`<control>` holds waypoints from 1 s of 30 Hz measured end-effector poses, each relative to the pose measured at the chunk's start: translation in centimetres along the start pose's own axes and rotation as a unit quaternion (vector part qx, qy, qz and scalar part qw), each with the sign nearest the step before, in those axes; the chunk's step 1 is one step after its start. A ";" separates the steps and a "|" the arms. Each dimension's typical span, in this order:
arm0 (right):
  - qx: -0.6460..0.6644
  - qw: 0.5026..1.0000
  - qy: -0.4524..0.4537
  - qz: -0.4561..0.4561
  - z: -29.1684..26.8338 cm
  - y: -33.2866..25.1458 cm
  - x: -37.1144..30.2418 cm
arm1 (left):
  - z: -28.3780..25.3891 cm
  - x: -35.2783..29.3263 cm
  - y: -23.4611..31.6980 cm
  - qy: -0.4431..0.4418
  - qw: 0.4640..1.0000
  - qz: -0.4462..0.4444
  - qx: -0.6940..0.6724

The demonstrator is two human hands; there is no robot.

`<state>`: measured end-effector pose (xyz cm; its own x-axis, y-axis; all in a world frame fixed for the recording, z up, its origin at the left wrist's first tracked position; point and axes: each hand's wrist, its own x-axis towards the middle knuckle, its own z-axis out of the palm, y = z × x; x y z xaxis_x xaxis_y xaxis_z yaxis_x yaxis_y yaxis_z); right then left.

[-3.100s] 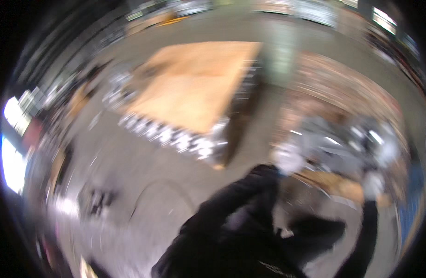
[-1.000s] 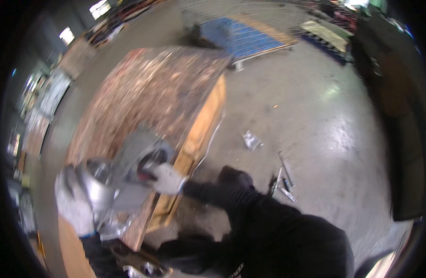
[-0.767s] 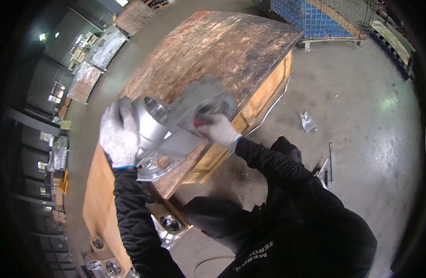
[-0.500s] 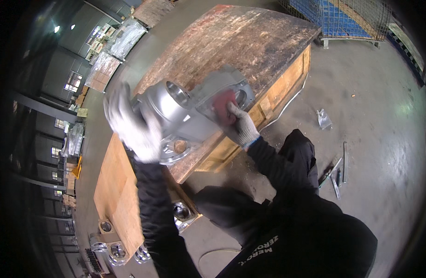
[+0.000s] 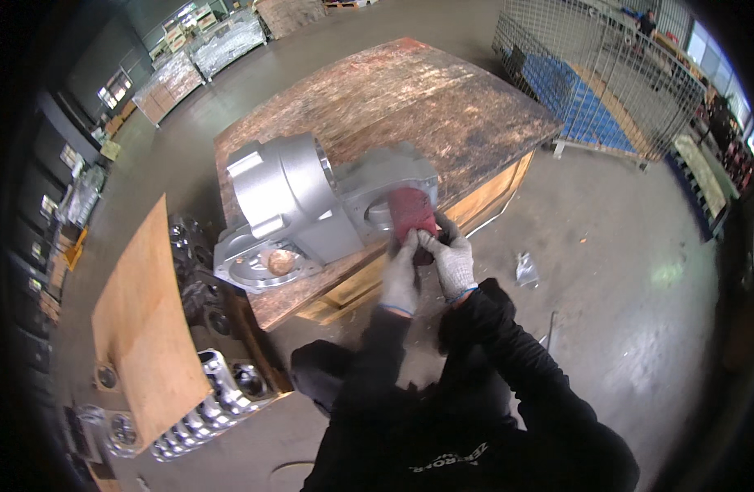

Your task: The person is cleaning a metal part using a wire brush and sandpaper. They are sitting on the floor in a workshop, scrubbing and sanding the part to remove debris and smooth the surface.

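Observation:
A dark red abrasive pad (image 5: 411,213) is pinched between my two gloved hands. My left hand (image 5: 401,280) grips its lower edge with closed fingers. Beside it, my right hand (image 5: 453,266) is closed on the same edge, thumb against the pad. Both white gloves have darkened fingers. The pad stands in front of the right end of a large silver-grey metal casting (image 5: 288,184) and hides part of a round opening there. I cannot tell whether it touches the metal. The casting lies on the worn wooden tabletop (image 5: 426,90), near its front left edge.
At lower left, a bin holds several shiny machined metal parts (image 5: 217,410), partly covered by a plywood sheet (image 5: 143,320). A wire mesh cage (image 5: 590,90) stands far right. A small clear plastic bag (image 5: 527,269) lies on the floor.
My left hand has come from the casting's left side to the pad and taken hold. My right hand has drawn the pad slightly toward me. The view has shifted too.

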<state>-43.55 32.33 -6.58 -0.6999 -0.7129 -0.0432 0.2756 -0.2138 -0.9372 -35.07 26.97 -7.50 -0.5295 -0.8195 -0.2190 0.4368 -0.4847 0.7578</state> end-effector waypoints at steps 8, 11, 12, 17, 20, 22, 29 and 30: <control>-0.337 0.843 0.058 -0.416 4.0 -9.3 7.3 | -3.8 3.6 -1.7 0.070 0.989 -0.002 -0.129; -0.499 0.717 -0.006 -0.486 6.6 -9.4 14.7 | 1.6 3.5 2.1 0.093 0.954 0.036 -0.284; -0.510 0.765 -0.106 -0.378 8.6 -10.0 15.5 | -1.3 5.6 2.2 -0.127 0.933 0.064 -0.330; -0.579 0.769 -0.199 -0.185 8.4 -9.4 16.5 | -0.1 6.1 1.8 -0.100 0.953 0.088 -0.273; -0.615 0.750 -0.195 -0.147 10.2 -9.5 15.7 | 1.1 7.1 1.5 0.028 0.990 0.131 -0.044; -0.631 0.717 -0.206 -0.215 9.0 -7.8 17.3 | 1.1 7.7 0.4 -0.054 0.979 0.152 0.125; -0.570 0.765 -0.216 -0.208 9.5 -10.2 15.4 | 1.2 7.5 0.5 0.044 0.538 0.275 0.796; -0.581 0.761 -0.208 -0.197 9.0 -10.0 14.9 | 1.1 6.8 0.6 0.033 0.593 0.320 0.738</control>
<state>-50.82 17.83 5.30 -0.2408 -0.9481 0.2077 -0.8411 0.0970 -0.5321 -39.24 21.49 -7.85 -0.5485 -0.7253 0.4161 -0.6054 0.6877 0.4007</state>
